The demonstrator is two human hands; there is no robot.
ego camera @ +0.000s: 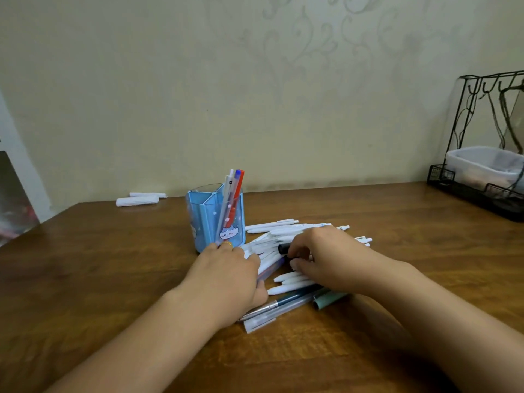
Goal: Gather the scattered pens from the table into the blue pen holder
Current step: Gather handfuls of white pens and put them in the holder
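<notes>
The blue pen holder (215,219) stands upright on the wooden table (113,265), with a white pen, a blue-capped pen and a red pen (236,194) leaning in it. Just right of it lies a heap of several white pens (286,226), plus a clear pen with a dark refill (272,309) and a grey-green pen (329,300) at the front. My left hand (229,279) rests palm down on the heap's left side, fingers on a bluish translucent pen (270,269). My right hand (326,253) pinches a black pen (285,248) in the heap.
Two rolled white papers (139,199) lie at the table's back left edge by the wall. A black wire rack (467,177) holding a white plastic tub stands at the back right. A white frame leans at the far left.
</notes>
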